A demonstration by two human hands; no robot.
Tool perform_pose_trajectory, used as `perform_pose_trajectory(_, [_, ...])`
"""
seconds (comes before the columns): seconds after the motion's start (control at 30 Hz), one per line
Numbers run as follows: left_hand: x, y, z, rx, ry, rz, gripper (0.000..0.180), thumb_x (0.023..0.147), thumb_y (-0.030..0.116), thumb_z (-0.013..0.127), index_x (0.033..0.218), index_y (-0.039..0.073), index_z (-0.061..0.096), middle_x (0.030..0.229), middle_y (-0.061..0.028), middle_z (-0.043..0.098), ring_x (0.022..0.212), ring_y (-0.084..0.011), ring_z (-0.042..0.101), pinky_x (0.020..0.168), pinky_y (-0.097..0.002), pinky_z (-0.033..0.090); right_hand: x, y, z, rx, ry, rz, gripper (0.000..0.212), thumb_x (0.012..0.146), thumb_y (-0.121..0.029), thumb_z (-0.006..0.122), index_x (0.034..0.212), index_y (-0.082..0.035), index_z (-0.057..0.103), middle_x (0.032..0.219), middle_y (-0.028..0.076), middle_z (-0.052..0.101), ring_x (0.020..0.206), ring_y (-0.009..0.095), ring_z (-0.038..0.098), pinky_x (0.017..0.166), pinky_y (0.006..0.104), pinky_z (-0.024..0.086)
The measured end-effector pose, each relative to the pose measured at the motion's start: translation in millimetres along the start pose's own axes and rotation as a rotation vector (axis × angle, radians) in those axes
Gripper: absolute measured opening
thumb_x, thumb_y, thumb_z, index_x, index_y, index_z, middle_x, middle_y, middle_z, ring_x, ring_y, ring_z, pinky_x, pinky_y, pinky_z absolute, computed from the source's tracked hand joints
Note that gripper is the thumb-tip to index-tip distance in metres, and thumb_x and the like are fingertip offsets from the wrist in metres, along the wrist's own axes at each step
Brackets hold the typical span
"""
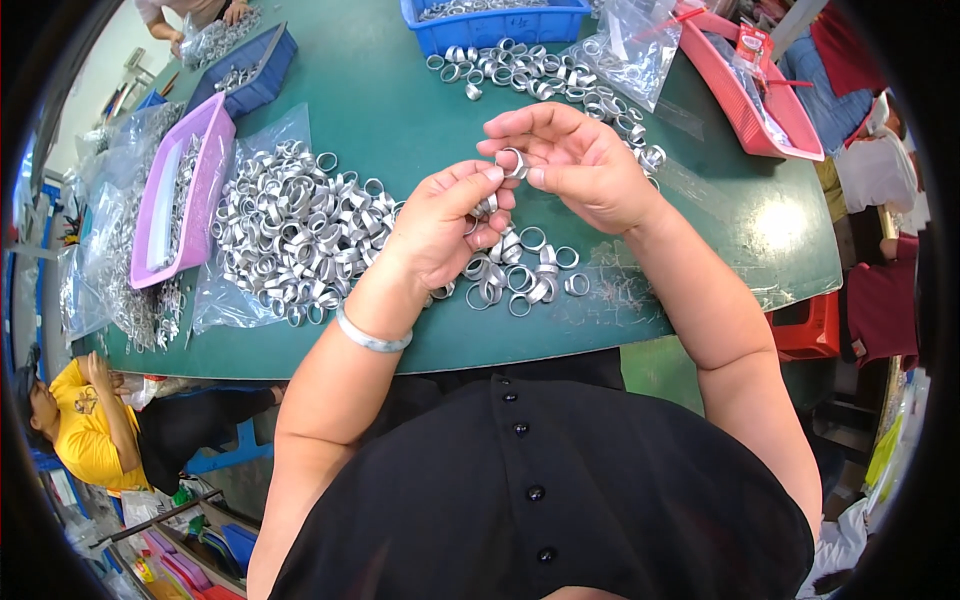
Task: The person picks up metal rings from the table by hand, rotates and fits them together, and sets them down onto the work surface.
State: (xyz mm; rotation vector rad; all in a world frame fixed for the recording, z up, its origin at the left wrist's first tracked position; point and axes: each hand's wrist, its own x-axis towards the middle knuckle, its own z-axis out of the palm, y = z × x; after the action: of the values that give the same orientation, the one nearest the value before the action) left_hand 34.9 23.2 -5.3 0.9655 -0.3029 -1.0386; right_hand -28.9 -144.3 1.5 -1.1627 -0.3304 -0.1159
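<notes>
The left hand (440, 215) pinches one silver ring (522, 166) between its thumb and fingers, up above the green table (400, 110). More rings (485, 207) show in the bend of the same hand, but I cannot tell how tightly they are held. The right hand (600, 175) is open, with its fingers bent, and its thumb tip is just beside the silver ring; I cannot tell if they touch. A light hold on the edge seems best here, so the fingers do not hide too much of the ring. The right thumb could keep it steady or turn it a little at a time. Staying low over the table would be wise, since a smooth, round thing could slip and roll off. At the far side, a bright blue bin (490, 35) has lots of small metal bits in it, and loose rings (540, 75) lie in front. A dark blue bin (265, 95) at the left has grey bits inside. The light purple basket (208, 190) holds tiny metal bits and a long pale strip. The big ring heap (300, 230) sits by it, partly on clear plastic (225, 310). At the right, a coral basket (725, 105) holds plastic wrap and a red packet (753, 45)
</notes>
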Motion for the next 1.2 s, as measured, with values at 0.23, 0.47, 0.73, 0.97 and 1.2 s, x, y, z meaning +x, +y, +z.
perform_pose_trajectory(0.23, [3.2, 1.3, -10.2, -0.303, -0.082, -0.173, 0.018, 0.085, 0.017, 0.048, 0.083, 0.0, 0.053, 0.072, -0.0058, 0.051, 0.056, -0.0112, 0.045, 0.039, -0.0163, 0.032, 0.2, 1.0, 5.7, -0.114, 0.051, 0.007, 0.03, 0.077, 0.0, 0.058, 0.106, 0.003, 0.051, 0.101, 0.012, 0.057, 0.097, 0.017, 0.055, 0.084, 0.029, 0.046])
perform_pose_trajectory(0.47, [4.5, 0.7, -13.4, -0.385, -0.124, -0.233, 0.018, 0.084, 0.017, 0.047, 0.08, 0.0, 0.053, 0.071, -0.007, 0.051, 0.056, -0.0119, 0.046, 0.037, -0.0159, 0.031, -1.6, -4.5, 3.4, -0.357, 0.048, 0.07, 0.024, 0.078, -0.002, 0.059, 0.102, 0.001, 0.056, 0.1, 0.008, 0.059, 0.09, 0.012, 0.055, 0.081, 0.0263, 0.045])
perform_pose_trajectory(0.73, [3.4, 0.8, -13.6, -0.408, -0.14, -0.245, 0.021, 0.085, 0.019, 0.046, 0.08, 0.0, 0.053, 0.071, -0.0072, 0.051, 0.056, -0.0118, 0.046, 0.037, -0.0158, 0.031, -1.0, -1.9, 2.8, -0.299, 0.022, 0.067, 0.019, 0.079, -0.001, 0.058, 0.097, 0.002, 0.056, 0.092, 0.005, 0.057, 0.084, 0.01, 0.055, 0.076, 0.0236, 0.045])
perform_pose_trajectory(0.97, [1.0, -1.4, -2.4, -0.153, -0.017, -0.069, 0.025, 0.088, 0.026, 0.049, 0.084, 0.002, 0.054, 0.072, -0.0051, 0.052, 0.057, -0.0094, 0.046, 0.039, -0.0155, 0.032, -0.9, 1.3, -0.9, -0.692, 0.036, -0.213, 0.009, 0.073, 0.002, 0.061, 0.081, 0.0, 0.057, 0.087, 0.006, 0.053, 0.077, 0.014, 0.056, 0.067, 0.026, 0.047])
perform_pose_trajectory(1.2, [-1.4, -8.3, 4.0, 0.039, 0.107, 0.178, 0.014, 0.085, 0.014, 0.054, 0.092, 0.002, 0.055, 0.075, -0.0023, 0.054, 0.058, -0.007, 0.047, 0.045, -0.0165, 0.033, 0.5, -2.1, 10.2, -1.127, 0.024, -0.473, 0.018, 0.066, 0.006, 0.061, 0.081, -0.002, 0.057, 0.088, 0.009, 0.052, 0.076, 0.02, 0.056, 0.065, 0.0268, 0.046])
